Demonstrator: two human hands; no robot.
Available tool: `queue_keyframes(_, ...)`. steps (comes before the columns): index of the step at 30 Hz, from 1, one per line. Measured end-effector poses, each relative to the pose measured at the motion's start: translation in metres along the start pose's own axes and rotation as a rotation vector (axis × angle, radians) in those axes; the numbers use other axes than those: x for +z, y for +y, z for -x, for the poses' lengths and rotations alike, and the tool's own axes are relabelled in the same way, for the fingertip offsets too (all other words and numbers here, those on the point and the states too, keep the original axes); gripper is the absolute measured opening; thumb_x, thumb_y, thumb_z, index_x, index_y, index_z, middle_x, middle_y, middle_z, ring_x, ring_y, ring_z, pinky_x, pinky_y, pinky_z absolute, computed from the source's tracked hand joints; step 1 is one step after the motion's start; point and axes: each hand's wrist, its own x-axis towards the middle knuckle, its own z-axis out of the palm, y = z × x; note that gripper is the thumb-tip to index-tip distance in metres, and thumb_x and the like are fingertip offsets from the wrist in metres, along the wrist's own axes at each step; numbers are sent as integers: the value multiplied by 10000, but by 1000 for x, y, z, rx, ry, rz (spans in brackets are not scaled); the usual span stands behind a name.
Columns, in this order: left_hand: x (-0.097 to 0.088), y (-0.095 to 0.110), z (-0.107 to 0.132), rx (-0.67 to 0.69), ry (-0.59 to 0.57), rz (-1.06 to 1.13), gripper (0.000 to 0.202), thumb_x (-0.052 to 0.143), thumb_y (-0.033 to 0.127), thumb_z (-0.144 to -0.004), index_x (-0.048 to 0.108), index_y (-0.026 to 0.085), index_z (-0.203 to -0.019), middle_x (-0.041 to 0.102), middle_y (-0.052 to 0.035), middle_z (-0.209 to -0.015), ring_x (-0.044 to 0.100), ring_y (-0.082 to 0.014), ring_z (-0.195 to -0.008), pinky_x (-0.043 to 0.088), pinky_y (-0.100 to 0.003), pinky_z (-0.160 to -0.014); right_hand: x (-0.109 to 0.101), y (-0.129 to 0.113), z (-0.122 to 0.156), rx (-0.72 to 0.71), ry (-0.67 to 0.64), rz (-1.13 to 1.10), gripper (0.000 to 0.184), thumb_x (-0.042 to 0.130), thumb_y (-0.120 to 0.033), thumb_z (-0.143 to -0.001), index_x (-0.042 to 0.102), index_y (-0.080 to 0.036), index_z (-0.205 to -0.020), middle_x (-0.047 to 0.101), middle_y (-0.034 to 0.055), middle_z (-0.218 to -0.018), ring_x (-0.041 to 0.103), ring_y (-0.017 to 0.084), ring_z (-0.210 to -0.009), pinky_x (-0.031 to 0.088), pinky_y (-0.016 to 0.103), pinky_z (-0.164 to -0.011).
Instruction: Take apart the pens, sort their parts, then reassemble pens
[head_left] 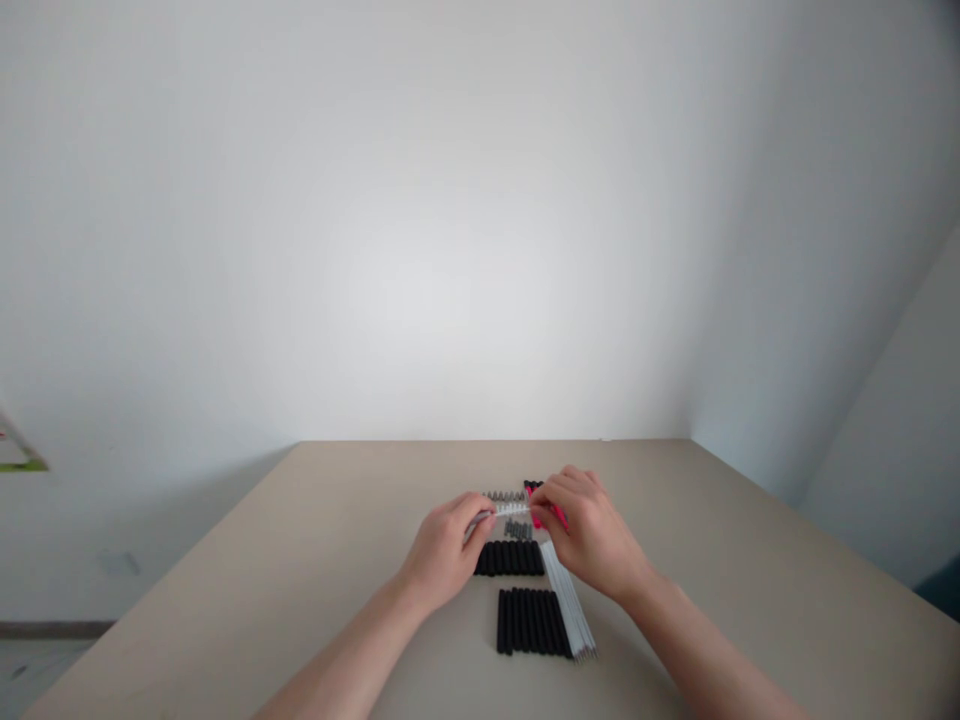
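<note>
My left hand (448, 545) is closed in a pinch around a thin white pen refill (513, 511), which points across to the right. At its far end the fingertips of my right hand (589, 530) are pinched together, hiding whatever small thing is in them. Just behind the refill lie small white parts in a row, partly covered. Beyond them is a row of cone-like metallic pen tips (502, 496). Small grey springs (518, 529) lie below the hands. Pink and black pen parts (535, 508) are partly hidden by my right hand.
On the beige table (360, 500), several black pen barrels (511, 558) lie side by side, with another row of black barrels (532, 621) nearer me. A bundle of white refills (570, 602) lies to their right. A white wall (450, 250) stands behind the table.
</note>
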Motion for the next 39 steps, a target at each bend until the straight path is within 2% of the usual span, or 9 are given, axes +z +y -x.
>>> queue_keyframes(4, 1, 3, 0, 22, -81, 20, 126, 473, 214, -889, 592, 198, -849, 634, -9, -800, 568, -137, -728, 411, -207, -649, 4, -6, 0, -88, -26, -40, 139, 522, -110, -862, 598, -181, -769, 606, 31, -737, 481, 188, -776, 294, 306, -685)
queue_keyframes(9, -1, 5, 0, 20, -57, 1, 141, 459, 196, -892, 596, 195, -856, 627, -12, -797, 560, -136, -718, 405, -212, -654, 5, -6, 0, -73, -26, -62, 118, 553, -131, -862, 601, -184, -767, 604, 26, -733, 475, 187, -773, 297, 307, -690)
queue_keyframes(17, -2, 5, 0, 40, -87, 21, 146, 468, 216, -895, 604, 194, -848, 632, -8, -782, 563, -133, -712, 404, -207, -638, 7, -6, -1, -111, -12, -82, 154, 532, -120, -872, 588, -180, -742, 590, 25, -709, 478, 182, -754, 297, 302, -673)
queue_keyframes(25, -2, 5, 0, 6, -87, 50, 144, 494, 241, -889, 632, 201, -889, 656, -11, -801, 581, -138, -718, 420, -211, -647, 11, -4, 2, -71, 34, -161, 160, 544, -173, -876, 595, -182, -725, 589, 22, -676, 491, 180, -729, 327, 303, -672)
queue_keyframes(31, -2, 6, 0, 23, -80, 63, 164, 478, 249, -897, 634, 202, -921, 660, -21, -833, 583, -141, -731, 426, -215, -648, 12, -4, 2, -35, 48, -176, 210, 523, -210, -889, 603, -179, -697, 597, 29, -658, 504, 175, -699, 359, 297, -652)
queue_keyframes(35, -2, 8, 0, 44, -82, 52, 185, 450, 242, -910, 630, 200, -904, 647, -25, -825, 575, -140, -726, 423, -217, -643, 11, -9, 2, -3, 40, -164, 295, 508, -249, -898, 554, -185, -614, 559, 23, -603, 501, 174, -661, 365, 297, -627)
queue_keyframes(37, -3, 8, -1, 47, -53, 27, 197, 434, 231, -914, 621, 193, -862, 635, -26, -795, 570, -143, -723, 418, -219, -643, 12, -12, 2, 22, 48, -182, 247, 531, -285, -882, 559, -187, -657, 561, 24, -633, 510, 177, -671, 377, 297, -629)
queue_keyframes(39, -3, 7, -2, 40, -8, 12, 206, 417, 224, -919, 609, 189, -854, 630, -30, -796, 572, -145, -733, 419, -218, -646, 12, -14, 3, 76, 65, -203, 128, 587, -311, -838, 581, -183, -825, 577, 29, -717, 527, 185, -717, 396, 299, -656)
